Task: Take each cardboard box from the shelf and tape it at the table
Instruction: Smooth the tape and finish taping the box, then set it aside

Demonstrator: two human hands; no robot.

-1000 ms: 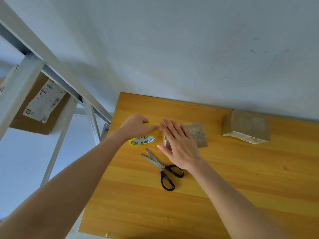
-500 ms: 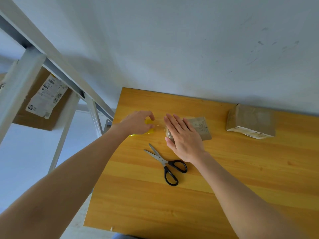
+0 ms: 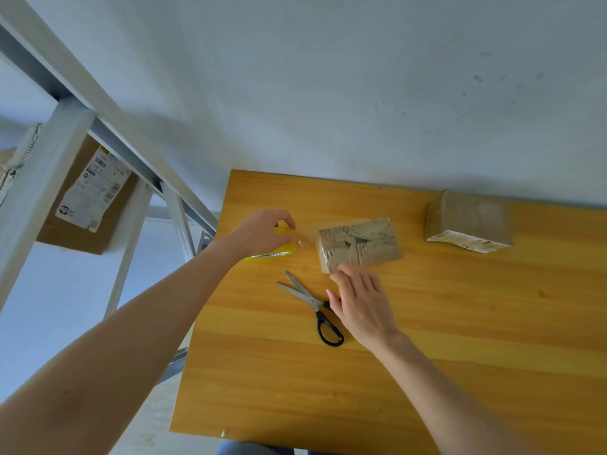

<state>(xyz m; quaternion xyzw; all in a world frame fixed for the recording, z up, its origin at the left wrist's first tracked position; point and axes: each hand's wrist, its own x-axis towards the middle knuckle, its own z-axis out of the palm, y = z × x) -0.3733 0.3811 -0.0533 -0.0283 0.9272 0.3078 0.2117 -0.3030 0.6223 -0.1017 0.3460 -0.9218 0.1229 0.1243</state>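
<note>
If the left hand (image 3: 262,233), its fingers curled round the tape roll (image 3: 285,250), pulls now, the cardboard box (image 3: 361,241) could skid or the tape wrinkle. The right hand (image 3: 364,303), fingers loosely spread over the scissors (image 3: 305,297), grips nothing. The box lies flat on the surface (image 3: 460,323), just beyond the right fingertips. Its long axis runs rightward from the left fingers, torn face up.

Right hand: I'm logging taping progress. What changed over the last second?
The right hand slid off the top of the small box toward the person and is now open over the scissors handles. The left hand still grips the yellow tape roll; the scissors and the far box stayed put.
</note>
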